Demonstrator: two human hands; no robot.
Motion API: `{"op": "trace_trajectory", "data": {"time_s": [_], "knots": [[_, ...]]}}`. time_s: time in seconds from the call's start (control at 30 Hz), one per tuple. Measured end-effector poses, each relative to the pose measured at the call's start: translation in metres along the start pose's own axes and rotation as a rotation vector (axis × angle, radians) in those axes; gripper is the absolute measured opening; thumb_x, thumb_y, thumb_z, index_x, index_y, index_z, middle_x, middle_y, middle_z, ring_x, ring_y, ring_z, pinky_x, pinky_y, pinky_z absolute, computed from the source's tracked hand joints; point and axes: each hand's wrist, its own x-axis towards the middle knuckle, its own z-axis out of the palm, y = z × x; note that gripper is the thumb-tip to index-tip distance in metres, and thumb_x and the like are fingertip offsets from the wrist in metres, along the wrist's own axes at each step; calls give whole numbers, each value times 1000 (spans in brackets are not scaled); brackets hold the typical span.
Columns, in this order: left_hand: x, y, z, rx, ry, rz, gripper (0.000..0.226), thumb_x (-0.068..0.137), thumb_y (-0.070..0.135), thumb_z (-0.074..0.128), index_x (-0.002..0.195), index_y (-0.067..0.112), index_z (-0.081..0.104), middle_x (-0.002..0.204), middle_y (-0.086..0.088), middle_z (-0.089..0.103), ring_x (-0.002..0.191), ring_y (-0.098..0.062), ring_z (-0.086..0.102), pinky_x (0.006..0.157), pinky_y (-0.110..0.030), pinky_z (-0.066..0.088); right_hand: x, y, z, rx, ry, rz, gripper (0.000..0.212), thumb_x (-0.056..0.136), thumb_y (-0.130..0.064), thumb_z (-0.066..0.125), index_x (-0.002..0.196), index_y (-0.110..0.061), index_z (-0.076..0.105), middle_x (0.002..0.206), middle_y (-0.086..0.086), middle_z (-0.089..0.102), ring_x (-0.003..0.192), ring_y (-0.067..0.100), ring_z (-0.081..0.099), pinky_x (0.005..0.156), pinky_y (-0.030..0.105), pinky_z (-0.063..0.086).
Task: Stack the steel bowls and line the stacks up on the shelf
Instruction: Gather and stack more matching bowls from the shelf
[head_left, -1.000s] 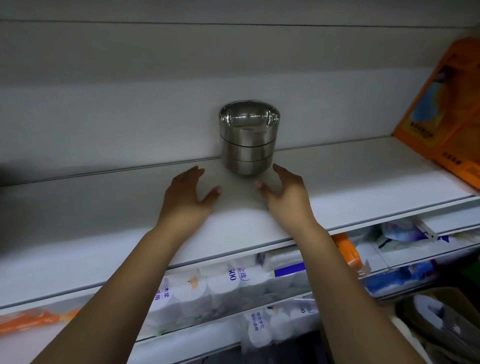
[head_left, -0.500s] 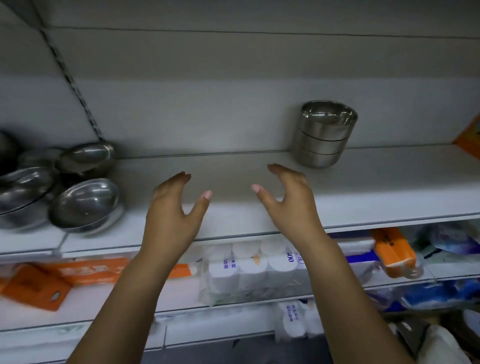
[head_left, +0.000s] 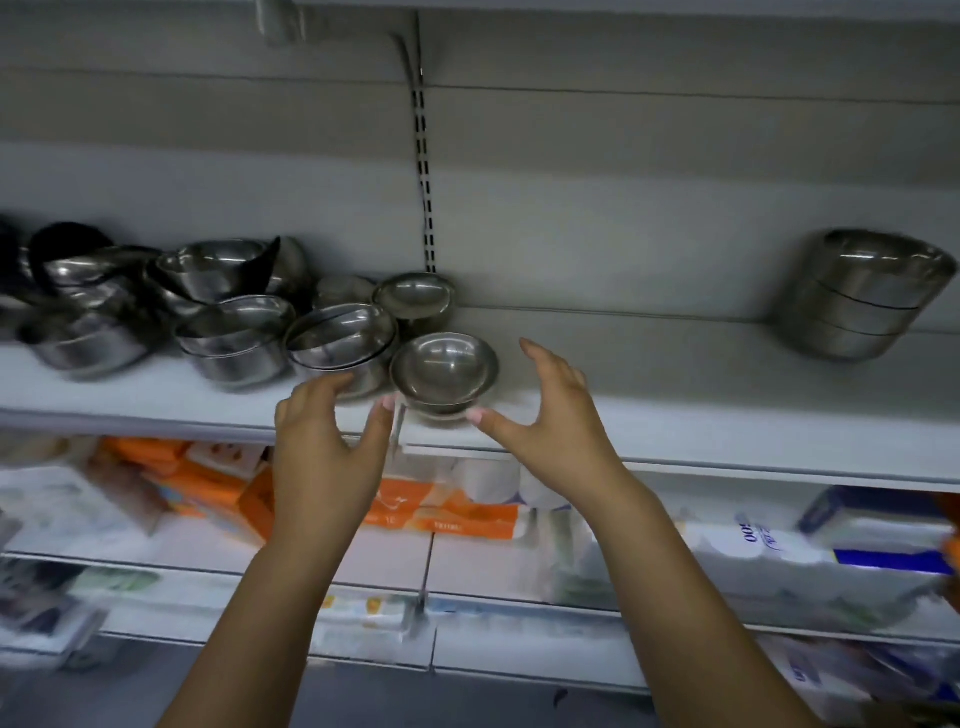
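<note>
A neat stack of three steel bowls (head_left: 860, 296) stands at the far right of the white shelf (head_left: 675, 415). On the left lies a jumble of several loose steel bowls (head_left: 228, 312). One single bowl (head_left: 443, 371) sits nearest, at the shelf's front edge. My left hand (head_left: 327, 452) is open just left of it, fingers curled, thumb close to its base. My right hand (head_left: 556, 421) is open on its right side, thumb tip near its foot. Neither hand holds anything.
A slotted upright (head_left: 423, 156) runs up the back wall between two shelf sections. Below, a lower shelf holds orange packets (head_left: 208, 483) and white tissue packs (head_left: 753, 561). Bare shelf surface stretches between the single bowl and the stack.
The view has swung left, so the stack has slid to the far right and the loose bowls have come in. Both hands have moved from the stack to either side of the single bowl.
</note>
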Motion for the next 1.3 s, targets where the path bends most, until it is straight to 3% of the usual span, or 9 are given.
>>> {"op": "trace_trajectory", "data": {"time_s": [0.43, 0.57, 0.63, 0.73, 0.8, 0.93, 1.03, 1.17, 1.3], "knots": [[48, -43, -22, -138, -40, -221, 74, 92, 48, 68, 151, 15, 39, 152, -4, 46, 138, -21, 45, 103, -29, 36, 27, -19, 67, 102, -12, 113, 138, 63, -54, 92, 161, -33, -3, 168, -4, 13, 154, 19, 17, 122, 38, 27], [56, -43, -16, -202, -30, -228, 75, 90, 47, 71, 151, 19, 37, 152, 0, 48, 138, -18, 46, 104, -29, 37, 34, -17, 66, 143, 27, 132, 120, 62, -52, 93, 156, -33, 21, 152, -7, 36, 138, 12, 39, 108, 23, 35], [57, -45, -14, -223, -30, -231, 77, 89, 48, 72, 152, 19, 36, 151, 1, 50, 138, -18, 47, 104, -29, 38, 36, -16, 63, 183, 81, 121, 89, 62, -50, 94, 131, -46, 38, 133, -16, 47, 120, 3, 50, 94, 13, 38], [59, -43, -9, -260, -13, -235, 81, 87, 50, 73, 152, 20, 35, 150, 5, 49, 134, -12, 46, 107, -30, 39, 42, -18, 51, 265, 146, 143, 79, 63, -46, 95, 116, -48, 37, 113, -27, 53, 97, -11, 55, 76, 0, 36], [60, -41, -5, -293, 13, -230, 81, 86, 49, 75, 152, 22, 35, 146, 8, 48, 129, -6, 43, 105, -27, 37, 55, -22, 42, 306, 161, 146, 78, 62, -42, 96, 117, -41, 40, 108, -29, 55, 92, -15, 55, 73, -1, 39], [66, -42, 2, -281, 44, -253, 93, 81, 56, 77, 155, 21, 32, 156, 1, 42, 144, -16, 39, 116, -40, 38, 96, -30, 35, 349, 174, 147, 68, 62, -39, 97, 112, -24, 55, 101, -18, 66, 85, -9, 63, 60, 1, 43], [69, -40, 3, -264, 46, -260, 93, 79, 56, 79, 154, 21, 35, 156, 0, 39, 142, -17, 39, 114, -39, 39, 133, -30, 37, 345, 118, 111, 71, 61, -38, 98, 116, -18, 56, 103, -15, 66, 87, -7, 61, 58, 2, 43], [70, -40, 1, -206, 31, -234, 61, 83, 50, 76, 135, 24, 56, 144, 0, 45, 127, -13, 46, 100, -30, 41, 167, -25, 49, 314, 46, 64, 80, 53, -41, 101, 117, -20, 59, 109, -7, 71, 94, 0, 68, 71, 15, 49], [74, -50, 0, -174, 32, -205, 40, 85, 48, 74, 117, 26, 67, 133, -1, 56, 123, -18, 54, 98, -29, 43, 181, -20, 55, 357, -22, -22, 60, 60, -9, 98, 98, -28, 56, 96, -14, 67, 81, -8, 67, 66, 5, 47]]}}
